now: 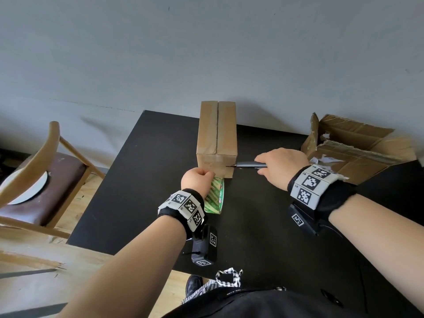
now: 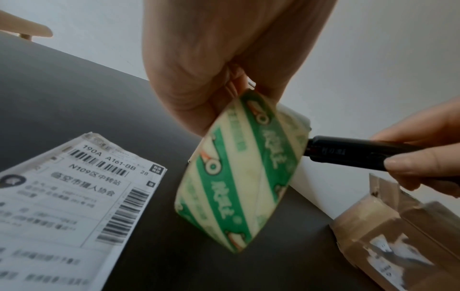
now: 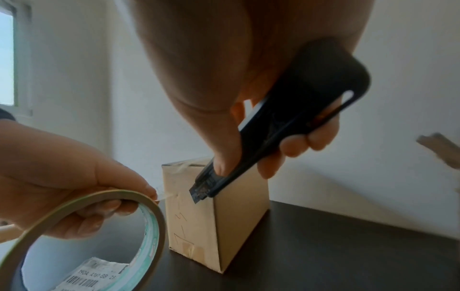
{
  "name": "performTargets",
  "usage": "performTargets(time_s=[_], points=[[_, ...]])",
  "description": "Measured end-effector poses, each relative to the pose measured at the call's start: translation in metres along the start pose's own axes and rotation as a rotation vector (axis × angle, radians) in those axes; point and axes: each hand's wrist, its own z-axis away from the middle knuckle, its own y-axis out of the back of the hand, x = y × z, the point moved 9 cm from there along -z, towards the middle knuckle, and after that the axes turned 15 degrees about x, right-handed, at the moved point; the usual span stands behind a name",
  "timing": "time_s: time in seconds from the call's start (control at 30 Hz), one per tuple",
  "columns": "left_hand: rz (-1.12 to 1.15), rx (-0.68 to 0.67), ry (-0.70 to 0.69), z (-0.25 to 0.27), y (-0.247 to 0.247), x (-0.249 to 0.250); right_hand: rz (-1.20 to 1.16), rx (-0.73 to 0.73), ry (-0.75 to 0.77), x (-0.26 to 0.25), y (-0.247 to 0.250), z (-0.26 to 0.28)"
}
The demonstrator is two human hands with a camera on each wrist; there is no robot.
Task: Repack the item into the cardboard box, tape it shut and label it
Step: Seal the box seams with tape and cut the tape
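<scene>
While the black table [image 1: 142, 180] carries everything, order by size runs thus: torn open carton [image 1: 358, 145] at far right against the wall, then the closed cardboard box [image 1: 216, 134] standing at table centre, flaps meeting in a seam along its top, long axis running away from the person. Item presumably inside; not visible. Left hand [image 1: 197, 179] has fingers curled through the tape roll [image 1: 214, 196], green-printed, held on edge just in front of the box's near face. Right hand [image 1: 281, 166] is wrapped round a black utility knife [image 1: 250, 165], blade pointing left at the near face's right edge. Key relation: a clear tape strip [image 3: 165, 196] appears to run taut from the roll to the near face, and the blade sits at that face, to the right of the strip; knife axis crosswise to the box's long axis. Judgement: cut the strip free close to the cardboard; right hand is the acting one, left only keeps tension. Right wrist view alone shows the strip, the extended blade [image 3: 198, 194] and old tape low on the face. Left wrist view alone shows the shipping label [image 2: 74, 196] lying flat on the table left of the roll, not yet applied. Head view shows neither strip nor label.
</scene>
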Motion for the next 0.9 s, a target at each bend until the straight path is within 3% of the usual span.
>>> performTargets(time_s=[0.23, 0.4, 0.57, 0.73, 0.83, 0.9], points=[[-0.04, -0.151, -0.151, 0.025, -0.032, 0.019, -0.18, -0.126, -0.224, 0.044, -0.058, 0.04], [-0.048, -0.259, -0.206, 0.041, -0.056, 0.029, -0.209, -0.121, -0.345, 0.06, -0.107, 0.064], [-0.072, -0.281, -0.24, 0.047, -0.072, 0.035, -0.308, -0.146, -0.439, 0.065, -0.14, 0.079], [-0.103, -0.294, -0.266, 0.047, -0.082, 0.038, -0.16, -0.051, -0.369, 0.069, -0.134, 0.071], [-0.11, -0.3, -0.291, 0.047, -0.087, 0.041, -0.469, 0.145, -0.463, 0.071, -0.11, 0.06], [-0.112, -0.301, -0.311, 0.049, -0.09, 0.043, -0.784, 0.163, -0.582, 0.066, -0.103, 0.054]])
